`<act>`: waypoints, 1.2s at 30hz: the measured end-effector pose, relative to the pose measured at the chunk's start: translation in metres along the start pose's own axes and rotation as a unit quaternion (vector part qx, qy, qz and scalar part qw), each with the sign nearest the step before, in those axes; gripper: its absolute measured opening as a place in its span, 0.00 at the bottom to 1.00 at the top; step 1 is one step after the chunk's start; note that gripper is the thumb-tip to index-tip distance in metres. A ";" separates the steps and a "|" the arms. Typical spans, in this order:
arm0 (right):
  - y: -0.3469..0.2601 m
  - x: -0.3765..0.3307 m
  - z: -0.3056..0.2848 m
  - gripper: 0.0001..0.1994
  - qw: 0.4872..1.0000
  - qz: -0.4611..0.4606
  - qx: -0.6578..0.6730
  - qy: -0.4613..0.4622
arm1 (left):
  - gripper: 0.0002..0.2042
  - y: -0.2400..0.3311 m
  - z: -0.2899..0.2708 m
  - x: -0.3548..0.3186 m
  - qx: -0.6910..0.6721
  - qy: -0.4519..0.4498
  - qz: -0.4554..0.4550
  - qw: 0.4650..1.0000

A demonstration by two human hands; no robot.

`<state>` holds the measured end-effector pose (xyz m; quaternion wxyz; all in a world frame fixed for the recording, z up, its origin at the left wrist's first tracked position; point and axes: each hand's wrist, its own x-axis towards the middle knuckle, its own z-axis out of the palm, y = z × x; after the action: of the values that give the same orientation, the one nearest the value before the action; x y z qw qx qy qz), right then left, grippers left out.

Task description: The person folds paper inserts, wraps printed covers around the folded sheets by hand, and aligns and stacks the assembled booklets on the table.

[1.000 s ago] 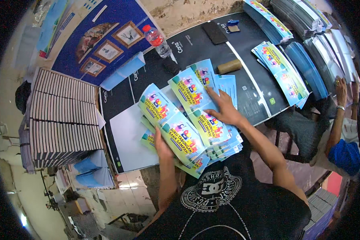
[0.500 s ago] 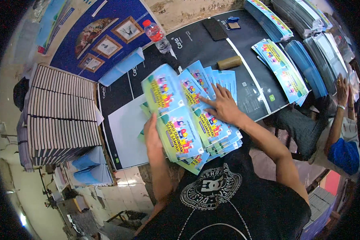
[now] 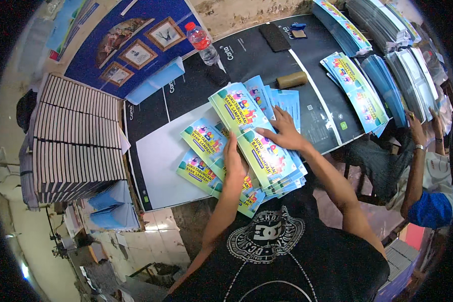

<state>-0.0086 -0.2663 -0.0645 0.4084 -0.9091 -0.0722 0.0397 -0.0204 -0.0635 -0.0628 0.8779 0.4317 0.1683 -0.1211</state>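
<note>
— Both hands are busy! Left hand (image 3: 235, 160) lies flat on the fanned-out green and blue paper booklets (image 3: 236, 146), fingers spread, pressing them down. Right hand (image 3: 285, 133) lies open on the top booklet too, not gripping.

— Where are the booklets?

— On the black table (image 3: 267, 60), right in front of me, partly over a white sheet (image 3: 158, 166).

— Are you almost done?

— I think not. Only this bunch is fanned out. More colourful booklets (image 3: 357, 93) wait near the far edge, and thin blue stacks (image 3: 387, 80) beside them look untouched.
</note>
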 end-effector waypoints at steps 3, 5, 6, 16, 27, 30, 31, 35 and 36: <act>-0.001 0.001 -0.004 0.32 1.000 0.007 0.003 -0.010 | 0.29 -0.001 0.001 -0.001 -0.098 -0.047 -0.092 0.990; 0.000 0.000 -0.004 0.31 1.000 0.015 0.015 -0.022 | 0.29 -0.007 -0.004 0.004 -0.084 -0.043 -0.086 0.992; 0.000 0.000 -0.004 0.31 1.000 0.015 0.015 -0.023 | 0.30 -0.008 -0.004 0.006 -0.068 -0.042 -0.077 0.994; 0.011 0.001 0.003 0.36 1.000 -0.004 0.015 -0.003 | 0.19 0.025 -0.020 -0.011 0.042 0.023 0.127 0.991; 0.004 0.002 0.003 0.34 1.000 0.002 -0.003 0.006 | 0.19 0.009 -0.017 -0.010 0.106 -0.035 0.090 0.990; 0.003 0.002 0.003 0.34 1.000 0.002 -0.002 -0.002 | 0.19 0.008 -0.022 -0.012 0.146 -0.020 0.112 0.983; 0.001 0.000 0.000 0.34 1.000 0.014 0.005 -0.008 | 0.19 0.010 -0.024 -0.012 0.147 -0.019 0.113 0.983; 0.005 0.003 -0.002 0.31 0.999 0.016 0.023 -0.022 | 0.18 0.030 -0.032 -0.024 0.243 0.091 0.214 0.942; 0.008 0.003 -0.003 0.31 0.999 0.004 0.034 -0.026 | 0.19 0.036 -0.045 -0.025 0.146 0.104 0.189 0.965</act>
<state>-0.0049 -0.2732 -0.0688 0.4367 -0.8937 -0.0773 0.0676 -0.0384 -0.0045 -0.0523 0.7897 0.5896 0.1547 0.0690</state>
